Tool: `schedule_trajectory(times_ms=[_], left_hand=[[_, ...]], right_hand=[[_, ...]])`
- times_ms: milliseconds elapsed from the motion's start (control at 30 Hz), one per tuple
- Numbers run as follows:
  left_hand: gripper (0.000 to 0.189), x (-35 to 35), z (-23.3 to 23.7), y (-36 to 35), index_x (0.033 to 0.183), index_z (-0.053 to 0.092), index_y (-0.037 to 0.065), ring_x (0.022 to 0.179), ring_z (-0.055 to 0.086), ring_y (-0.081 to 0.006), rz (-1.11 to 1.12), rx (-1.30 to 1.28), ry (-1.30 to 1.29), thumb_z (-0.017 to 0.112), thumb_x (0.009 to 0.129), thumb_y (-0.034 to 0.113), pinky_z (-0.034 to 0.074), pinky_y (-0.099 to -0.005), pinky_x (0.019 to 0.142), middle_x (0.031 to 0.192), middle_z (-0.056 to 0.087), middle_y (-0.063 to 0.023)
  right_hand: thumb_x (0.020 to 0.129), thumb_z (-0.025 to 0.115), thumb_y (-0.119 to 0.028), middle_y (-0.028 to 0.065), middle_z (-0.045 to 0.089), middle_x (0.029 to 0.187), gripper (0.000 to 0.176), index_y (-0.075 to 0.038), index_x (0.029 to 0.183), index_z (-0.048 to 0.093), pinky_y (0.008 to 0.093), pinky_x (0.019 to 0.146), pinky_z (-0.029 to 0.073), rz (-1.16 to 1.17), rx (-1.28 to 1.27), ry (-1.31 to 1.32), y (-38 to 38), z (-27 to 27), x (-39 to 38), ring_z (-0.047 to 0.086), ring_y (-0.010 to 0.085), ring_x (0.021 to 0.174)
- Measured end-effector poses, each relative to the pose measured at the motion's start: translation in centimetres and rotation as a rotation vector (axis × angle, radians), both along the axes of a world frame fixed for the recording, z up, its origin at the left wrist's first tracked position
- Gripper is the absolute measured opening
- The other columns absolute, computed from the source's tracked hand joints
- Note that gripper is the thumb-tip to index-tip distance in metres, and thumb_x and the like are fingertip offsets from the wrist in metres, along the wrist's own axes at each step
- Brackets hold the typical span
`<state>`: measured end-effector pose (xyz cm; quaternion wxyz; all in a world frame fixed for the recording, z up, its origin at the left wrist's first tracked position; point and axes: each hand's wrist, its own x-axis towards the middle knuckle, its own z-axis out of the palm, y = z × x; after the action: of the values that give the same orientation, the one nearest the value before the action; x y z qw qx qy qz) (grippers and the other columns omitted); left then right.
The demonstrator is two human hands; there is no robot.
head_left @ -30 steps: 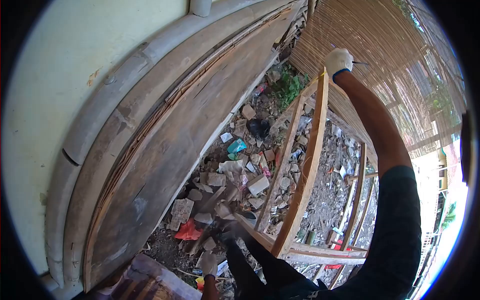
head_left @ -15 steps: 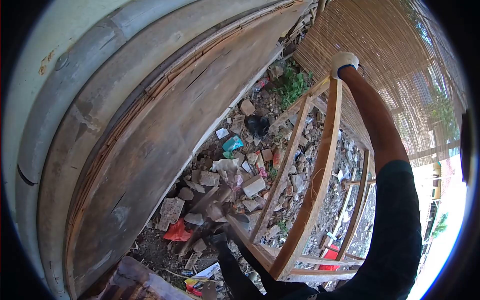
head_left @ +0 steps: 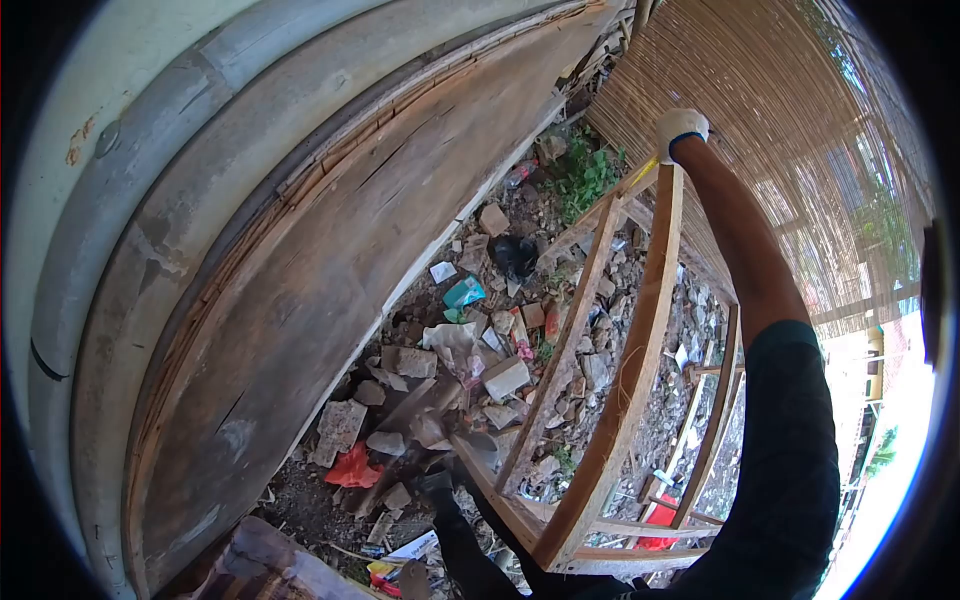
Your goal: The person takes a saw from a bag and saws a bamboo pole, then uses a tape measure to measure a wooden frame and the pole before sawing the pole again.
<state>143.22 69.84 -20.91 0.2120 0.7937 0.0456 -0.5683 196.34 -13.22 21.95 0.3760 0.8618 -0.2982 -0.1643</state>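
Observation:
My right hand [head_left: 683,136], in a white glove with a blue cuff, is at the far upper corner of a wooden frame [head_left: 625,400]. Its fingers look closed, mostly hidden behind the back of the glove. Beside the glove a thin yellow strip, like the blade of a tape measure [head_left: 648,168], lies along the frame's end bar. The tape's case is hidden by the hand. Long bars and crosspieces make up the frame, which stands over rubble close to my body. My left hand is out of view.
A large weathered board [head_left: 330,270] leans on the left beside thick curved pipes [head_left: 150,240]. Broken bricks and rubble [head_left: 505,378], a red plastic bag [head_left: 352,466] and a black bag [head_left: 515,257] litter the ground. Behind my hand hangs a bamboo screen [head_left: 760,90]. My shoe [head_left: 434,482] is among the rubble.
My right hand has shifted slightly left and down in view at the frame's corner. More of the yellow strip shows beside the glove. The frame has hardly moved.

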Motion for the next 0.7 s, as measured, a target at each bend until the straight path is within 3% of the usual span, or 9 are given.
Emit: schedule_trajectory(times_ms=[67,100,167,233,267,367,400,467,700], left_hand=[[0.031,3.7,5.1,-1.8,0.103,0.065,0.001,0.103,0.062,-0.0319,0.169,0.123,0.254,0.048,0.100,0.027,0.051,-0.0435,0.096,0.101,0.063,-0.0153],[0.029,2.4,4.2,-0.5,0.102,0.063,0.002,0.106,0.062,-0.0335,0.273,-0.081,0.068,0.047,0.102,0.026,0.051,-0.0423,0.099,0.104,0.064,-0.0156],[0.028,2.6,2.1,1.3,0.115,0.066,0.003,0.117,0.061,-0.0353,-0.709,-0.122,-0.463,0.050,0.102,0.023,0.050,-0.0451,0.103,0.118,0.066,-0.0173],[0.045,3.7,1.6,1.1,0.143,0.058,0.008,0.135,0.053,-0.0347,-0.270,-0.137,-0.533,0.060,0.100,0.021,0.046,-0.0472,0.109,0.143,0.059,-0.0192],[0.045,4.9,2.7,1.3,0.143,0.058,0.008,0.135,0.053,-0.0347,-0.313,-0.147,-0.550,0.060,0.100,0.021,0.046,-0.0472,0.109,0.143,0.059,-0.0192],[0.043,11.9,9.6,-2.0,0.129,0.064,-0.002,0.110,0.068,-0.0327,0.320,-0.227,-0.459,0.054,0.101,0.031,0.053,-0.0427,0.094,0.117,0.071,-0.0217],[0.043,14.5,11.4,-3.2,0.129,0.064,-0.002,0.110,0.068,-0.0327,0.271,-0.250,-0.468,0.054,0.101,0.031,0.053,-0.0427,0.094,0.117,0.071,-0.0217],[0.047,18.6,15.4,-4.8,0.139,0.059,0.005,0.109,0.070,-0.0271,0.779,-0.363,-0.291,0.059,0.102,0.034,0.054,-0.0421,0.093,0.127,0.069,-0.0151],[0.051,29.9,31.9,-12.9,0.139,0.056,-0.002,0.101,0.064,-0.0233,0.460,-0.605,-0.651,0.051,0.107,0.037,0.050,-0.0371,0.094,0.118,0.067,-0.0149]], right_hand=[[0.082,0.077,-0.026,0.0125,0.078,0.113,0.029,-0.014,0.108,0.081,0.0448,0.081,0.061,-0.010,0.015,-0.017,-0.2,-0.1,0.0,0.075,0.0321,0.105],[0.083,0.078,-0.028,0.0102,0.078,0.116,0.031,-0.016,0.112,0.081,0.0455,0.079,0.061,-0.022,0.022,-0.032,-0.1,0.6,-0.4,0.075,0.0308,0.107],[0.082,0.077,-0.031,0.0112,0.077,0.115,0.034,-0.015,0.112,0.081,0.0449,0.081,0.061,-0.017,0.072,-0.105,0.9,2.9,-2.0,0.075,0.0313,0.105],[0.082,0.077,-0.034,0.0122,0.077,0.114,0.036,-0.015,0.112,0.080,0.0442,0.082,0.061,-0.032,0.109,-0.185,3.5,6.9,-4.9,0.075,0.0319,0.103],[0.082,0.074,-0.036,0.0123,0.077,0.113,0.036,-0.015,0.111,0.081,0.0432,0.083,0.061,-0.027,0.173,-0.195,5.4,9.4,-6.9,0.075,0.0327,0.101],[0.082,0.069,-0.039,0.0121,0.078,0.110,0.037,-0.016,0.109,0.081,0.0416,0.084,0.060,-0.041,0.322,-0.288,10.0,16.1,-15.3,0.075,0.0331,0.097],[0.081,0.068,-0.040,0.0117,0.078,0.108,0.039,-0.016,0.108,0.081,0.0410,0.084,0.059,-0.036,0.417,-0.338,11.3,18.0,-18.8,0.075,0.0326,0.094],[0.081,0.067,-0.039,0.0107,0.078,0.105,0.039,-0.016,0.110,0.080,0.0405,0.084,0.059,-0.127,0.550,-0.500,14.2,21.0,-27.4,0.074,0.0298,0.092],[0.090,0.059,-0.028,0.0082,0.071,0.099,0.044,-0.003,0.124,0.072,0.0276,0.071,0.055,-0.713,0.913,-1.249,27.4,28.2,-58.1,0.065,0.0128,0.084]])
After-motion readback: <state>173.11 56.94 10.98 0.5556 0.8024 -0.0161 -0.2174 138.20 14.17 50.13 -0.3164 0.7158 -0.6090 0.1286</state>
